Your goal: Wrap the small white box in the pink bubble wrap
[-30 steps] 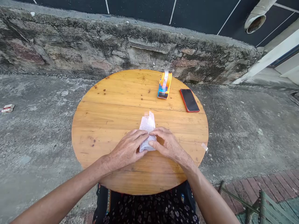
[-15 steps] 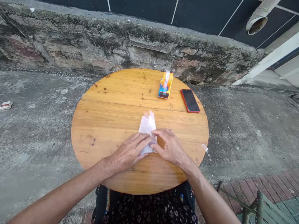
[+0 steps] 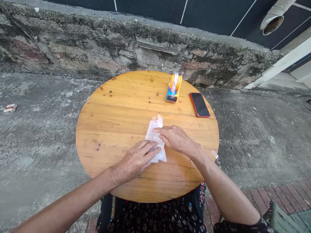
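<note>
White paper packet (image 3: pixel 155 142) lies mid-counter (image 3: pixel 116 116), its middle hidden under both hands. Left hand (image 3: pixel 136 159) pressed flat on its near end, fingers together. Right hand (image 3: pixel 173 138) flat across its far part, fingertips on paper. Contents can't be made out. Tape dispenser (image 3: pixel 174 88) and phone (image 3: pixel 199 104) well apart at the far edge.

Outdoor yard: concrete ground (image 3: pixel 36 145), mossy stone wall (image 3: pixel 97 48), wooden table (image 3: pixel 116 106).

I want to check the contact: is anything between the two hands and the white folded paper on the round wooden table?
Nothing visible: left hand and right hand lie directly on the white folded paper.
</note>
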Demonstrator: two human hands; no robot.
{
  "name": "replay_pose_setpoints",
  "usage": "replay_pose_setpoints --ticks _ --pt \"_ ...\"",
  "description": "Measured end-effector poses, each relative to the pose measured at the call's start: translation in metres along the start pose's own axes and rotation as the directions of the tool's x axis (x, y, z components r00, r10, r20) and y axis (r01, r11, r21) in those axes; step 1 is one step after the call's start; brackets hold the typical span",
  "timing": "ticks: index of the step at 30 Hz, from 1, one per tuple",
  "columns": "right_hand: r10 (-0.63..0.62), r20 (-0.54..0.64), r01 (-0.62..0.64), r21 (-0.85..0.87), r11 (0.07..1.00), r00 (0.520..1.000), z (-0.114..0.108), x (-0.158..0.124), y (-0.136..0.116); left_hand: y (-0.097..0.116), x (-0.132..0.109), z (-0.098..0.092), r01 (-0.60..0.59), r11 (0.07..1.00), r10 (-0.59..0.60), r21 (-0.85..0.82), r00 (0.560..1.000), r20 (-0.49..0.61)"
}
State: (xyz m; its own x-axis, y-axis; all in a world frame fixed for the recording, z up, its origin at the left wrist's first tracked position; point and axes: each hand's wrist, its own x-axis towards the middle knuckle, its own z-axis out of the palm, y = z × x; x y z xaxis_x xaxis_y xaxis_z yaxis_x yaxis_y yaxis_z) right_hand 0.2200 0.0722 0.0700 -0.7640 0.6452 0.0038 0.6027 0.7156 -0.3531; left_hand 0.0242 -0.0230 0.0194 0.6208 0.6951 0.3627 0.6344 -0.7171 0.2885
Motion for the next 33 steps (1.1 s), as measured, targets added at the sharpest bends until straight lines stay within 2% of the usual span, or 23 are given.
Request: replay_pose_setpoints --ticks 5,11,17,22,27,33 --pt "-0.031 0.165 0.065 -0.205 0.977 0.986 -0.002 0.018 -0.005 0.000 0.001 -0.001 0.017 1.000 -0.017 0.006 1.000 0.005" --pt "-0.049 0.120 0.069 -0.168 0.983 0.992 -0.001 0.016 -0.005 0.000 0.000 0.000 0.013 1.000 -0.013 0.025 1.000 -0.003" --pt "0.027 0.142 -0.002 -0.177 0.984 0.989 0.002 0.019 -0.007 -0.001 0.002 0.000 -0.029 0.998 0.029 0.051 1.000 -0.011" --pt "0.067 0.181 -0.057 -0.058 0.997 0.981 0.009 0.023 -0.004 -0.003 0.003 -0.001 -0.046 0.998 0.045 0.047 0.999 0.028" --pt "0.086 0.147 -0.096 0.057 0.994 0.985 0.008 0.019 0.001 -0.006 0.003 -0.002 0.007 1.000 -0.005 -0.025 0.998 0.064" --pt "0.069 0.105 -0.097 0.291 0.952 0.992 0.006 0.003 0.006 -0.008 0.008 -0.007 0.082 0.990 -0.072 -0.118 0.994 0.086"
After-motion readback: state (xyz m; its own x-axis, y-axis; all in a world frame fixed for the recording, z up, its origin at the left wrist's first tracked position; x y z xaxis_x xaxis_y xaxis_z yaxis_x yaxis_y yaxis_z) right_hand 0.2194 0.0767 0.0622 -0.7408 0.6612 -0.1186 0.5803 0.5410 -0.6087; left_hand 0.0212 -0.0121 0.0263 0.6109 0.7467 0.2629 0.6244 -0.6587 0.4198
